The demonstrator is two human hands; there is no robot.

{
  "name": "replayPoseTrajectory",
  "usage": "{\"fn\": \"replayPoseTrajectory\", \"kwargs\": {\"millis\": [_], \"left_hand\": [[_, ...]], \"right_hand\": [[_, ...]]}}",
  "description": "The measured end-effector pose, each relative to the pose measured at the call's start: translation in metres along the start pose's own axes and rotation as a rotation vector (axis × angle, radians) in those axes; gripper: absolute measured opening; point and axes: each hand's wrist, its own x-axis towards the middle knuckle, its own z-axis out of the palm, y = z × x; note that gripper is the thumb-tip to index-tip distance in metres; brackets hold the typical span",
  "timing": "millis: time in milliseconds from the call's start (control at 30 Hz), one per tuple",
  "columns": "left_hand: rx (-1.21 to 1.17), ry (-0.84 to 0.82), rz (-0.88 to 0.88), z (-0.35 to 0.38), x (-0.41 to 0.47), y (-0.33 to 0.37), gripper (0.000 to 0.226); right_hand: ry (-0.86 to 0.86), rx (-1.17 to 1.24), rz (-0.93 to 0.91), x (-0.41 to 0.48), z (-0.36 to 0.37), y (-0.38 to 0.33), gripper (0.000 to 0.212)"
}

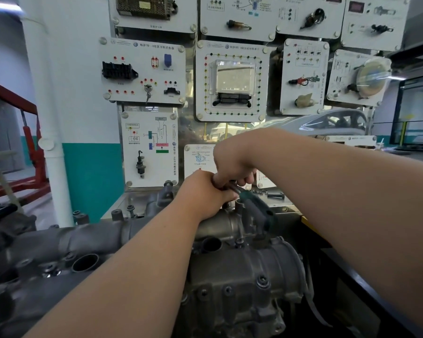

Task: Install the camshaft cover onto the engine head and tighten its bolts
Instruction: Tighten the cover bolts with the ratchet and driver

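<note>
The grey metal camshaft cover (59, 242) lies across the engine head (242, 284) in the lower half of the view, with bolts standing along its far edge. At the cover's far right end, both hands meet over one spot. My left hand (203, 191) is curled around the head end of a ratchet wrench. My right hand (232, 162) comes down from above and grips the same tool. The wrench's dark green handle (257, 211) sticks out toward me and to the right. The bolt under the hands is hidden.
A display wall of white training panels (232, 81) with car electrical parts stands right behind the engine. Loose bolts (275, 195) lie on a ledge past the hands. A red engine hoist (32, 147) stands at far left. A yellow-edged black bench (332, 242) runs along the right.
</note>
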Motion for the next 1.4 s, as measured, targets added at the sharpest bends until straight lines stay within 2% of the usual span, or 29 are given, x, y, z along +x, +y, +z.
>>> {"fn": "replayPoseTrajectory", "kwargs": {"millis": [100, 233, 400, 567, 700, 833, 967, 1067, 1167, 1300, 1400], "left_hand": [[-0.023, -0.019, -0.016, 0.0, 0.002, -0.003, 0.019], [0.008, -0.048, -0.031, 0.001, 0.004, -0.004, 0.026], [0.041, 0.016, -0.044, 0.005, 0.006, -0.002, 0.032], [-0.011, 0.039, -0.07, 0.006, 0.007, -0.004, 0.025], [-0.036, 0.0, -0.076, 0.002, 0.006, -0.003, 0.024], [-0.084, -0.038, -0.07, -0.001, 0.004, -0.003, 0.027], [-0.035, -0.032, -0.037, 0.001, 0.004, -0.005, 0.025], [-0.038, -0.028, -0.031, 0.001, 0.005, -0.006, 0.023], [-0.03, -0.007, -0.005, 0.002, 0.003, -0.007, 0.028], [-0.047, 0.068, 0.062, 0.002, 0.0, -0.006, 0.029], [-0.109, 0.135, 0.067, 0.0, 0.0, -0.005, 0.025]], "right_hand": [[0.093, -0.048, -0.026, 0.004, 0.001, 0.004, 0.031], [0.094, -0.047, -0.029, 0.003, 0.004, 0.009, 0.044], [0.152, 0.002, -0.041, 0.011, 0.011, 0.005, 0.023], [0.12, -0.017, -0.021, 0.011, 0.01, 0.009, 0.036], [0.139, 0.024, -0.051, 0.011, 0.01, 0.014, 0.036], [0.194, 0.139, -0.088, 0.005, 0.012, 0.027, 0.025], [0.136, 0.222, -0.071, 0.005, 0.027, 0.033, 0.025], [0.172, 0.291, -0.059, 0.002, 0.034, 0.034, 0.023], [0.192, 0.404, -0.05, -0.002, 0.046, 0.037, 0.03], [0.105, 0.689, 0.058, -0.012, 0.074, 0.038, 0.059], [0.186, 0.751, 0.043, -0.013, 0.082, 0.032, 0.06]]}}
